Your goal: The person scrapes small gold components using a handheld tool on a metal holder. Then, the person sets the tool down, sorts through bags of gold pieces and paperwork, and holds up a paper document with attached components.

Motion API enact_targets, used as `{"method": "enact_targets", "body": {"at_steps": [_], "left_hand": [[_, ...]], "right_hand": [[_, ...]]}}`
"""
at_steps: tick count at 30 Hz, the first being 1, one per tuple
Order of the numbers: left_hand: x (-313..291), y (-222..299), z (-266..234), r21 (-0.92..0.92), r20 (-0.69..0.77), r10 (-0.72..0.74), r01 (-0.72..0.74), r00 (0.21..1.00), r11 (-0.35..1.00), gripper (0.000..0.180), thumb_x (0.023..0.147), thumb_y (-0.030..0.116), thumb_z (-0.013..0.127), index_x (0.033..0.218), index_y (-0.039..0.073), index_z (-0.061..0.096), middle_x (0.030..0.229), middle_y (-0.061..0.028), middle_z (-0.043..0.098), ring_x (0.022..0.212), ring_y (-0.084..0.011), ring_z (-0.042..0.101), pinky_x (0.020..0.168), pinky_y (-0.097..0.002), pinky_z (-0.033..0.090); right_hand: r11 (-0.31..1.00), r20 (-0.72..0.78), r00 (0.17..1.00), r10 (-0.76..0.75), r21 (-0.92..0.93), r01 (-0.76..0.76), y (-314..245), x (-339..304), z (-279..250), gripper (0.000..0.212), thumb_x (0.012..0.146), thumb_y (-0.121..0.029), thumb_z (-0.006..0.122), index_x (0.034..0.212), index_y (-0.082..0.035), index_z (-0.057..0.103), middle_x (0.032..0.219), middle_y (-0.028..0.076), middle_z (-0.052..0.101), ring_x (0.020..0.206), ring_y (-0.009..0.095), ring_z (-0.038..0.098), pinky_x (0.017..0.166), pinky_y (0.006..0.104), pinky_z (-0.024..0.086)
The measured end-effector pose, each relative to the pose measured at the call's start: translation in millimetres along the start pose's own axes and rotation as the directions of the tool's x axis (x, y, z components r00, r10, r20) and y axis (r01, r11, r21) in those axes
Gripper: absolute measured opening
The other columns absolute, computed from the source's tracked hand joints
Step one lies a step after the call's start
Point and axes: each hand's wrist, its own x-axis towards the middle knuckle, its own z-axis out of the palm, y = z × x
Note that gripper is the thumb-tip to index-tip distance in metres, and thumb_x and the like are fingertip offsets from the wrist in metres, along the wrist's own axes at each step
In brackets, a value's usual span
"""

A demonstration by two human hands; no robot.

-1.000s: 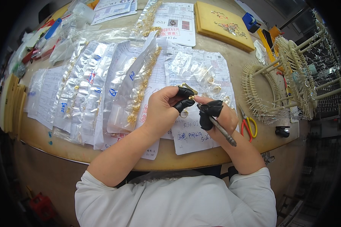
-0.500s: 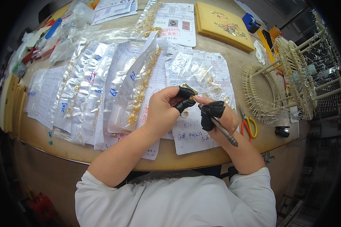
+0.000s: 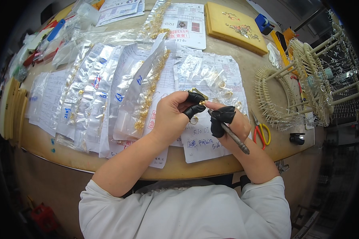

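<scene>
The person's left hand (image 3: 173, 105) pinches a small gold-coloured piece (image 3: 202, 103) between fingertips wearing black covers. The right hand (image 3: 234, 121), also with black covers on some fingers, grasps a slim dark metal tool (image 3: 238, 141), its far end slanting toward the lower right; a fingertip of this hand comes up to the piece. The piece is above a white sheet (image 3: 199, 155) that carries dark handwriting on its lower part and small print higher up, partly under a clear bag holding gold-coloured rings (image 3: 223, 85).

To the left, clear plastic bags (image 3: 93, 91) of gold-coloured jewellery bear large blue handwritten marks and one red one. A red boxed stamp (image 3: 152, 119) shows beside the left forearm, and another is on a printed page (image 3: 195, 24) farther back. Pliers (image 3: 263, 133) with red and yellow handles lie right of the right hand.
</scene>
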Motion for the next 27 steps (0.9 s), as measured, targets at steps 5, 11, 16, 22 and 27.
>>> {"method": "enact_targets", "body": {"at_steps": [5,11,16,22,27], "left_hand": [[0.5,-1.9,-1.9,0.004,0.011,-0.005,0.004,1.0,1.0,0.018,0.076,-0.007,0.062,0.094,-0.004,0.06,0.091,-0.0065,0.063,0.085,-0.0107,0.06,0.076,-0.0227,0.049],[-1.8,-3.7,-0.5,0.026,-0.011,0.018,-0.018,1.0,1.0,0.015,0.077,-0.006,0.062,0.092,-0.005,0.06,0.087,-0.0058,0.064,0.079,-0.0092,0.06,0.068,-0.0214,0.049],[-0.8,-1.6,0.6,0.018,-0.009,0.009,-0.009,1.0,1.0,0.016,0.077,-0.006,0.062,0.093,-0.004,0.061,0.087,-0.0054,0.064,0.079,-0.0087,0.06,0.067,-0.0209,0.049],[0.3,0.5,-0.1,0.027,0.009,0.02,-0.02,1.0,0.999,0.017,0.077,-0.006,0.062,0.094,-0.004,0.061,0.089,-0.005,0.064,0.08,-0.0087,0.06,0.069,-0.0211,0.049],[1.1,-0.8,0.5,-0.008,0.004,0.014,-0.014,1.0,1.0,0.017,0.077,-0.006,0.062,0.094,-0.004,0.061,0.089,-0.0053,0.064,0.082,-0.009,0.06,0.072,-0.0214,0.049]], "right_hand": [[1.0,-0.001,1.0,0.0,0.013,0.0,1.6,-1.5,1.0,0.017,0.068,-0.002,0.066,0.079,0.002,0.053,0.093,0.023,0.064,0.069,0.027,0.064,0.057,0.0283,0.051],[1.0,-0.015,1.0,-0.016,0.026,0.016,-0.5,-1.7,1.9,0.018,0.067,-0.001,0.066,0.078,0.002,0.052,0.092,0.023,0.064,0.069,0.027,0.064,0.056,0.028,0.051],[0.999,-0.016,1.0,0.0,0.04,0.001,1.3,-1.4,1.3,0.017,0.068,-0.002,0.066,0.077,0.001,0.052,0.091,0.022,0.064,0.066,0.026,0.064,0.055,0.0272,0.051],[1.0,-0.012,1.0,-0.009,0.013,0.01,1.1,0.8,0.1,0.017,0.07,-0.002,0.066,0.077,0.001,0.051,0.092,0.021,0.065,0.065,0.024,0.064,0.055,0.0268,0.051],[1.0,-0.01,1.0,0.002,0.008,-0.002,1.9,0.1,0.2,0.017,0.07,-0.003,0.066,0.079,0.001,0.052,0.094,0.021,0.064,0.067,0.025,0.064,0.056,0.0274,0.051]]}}
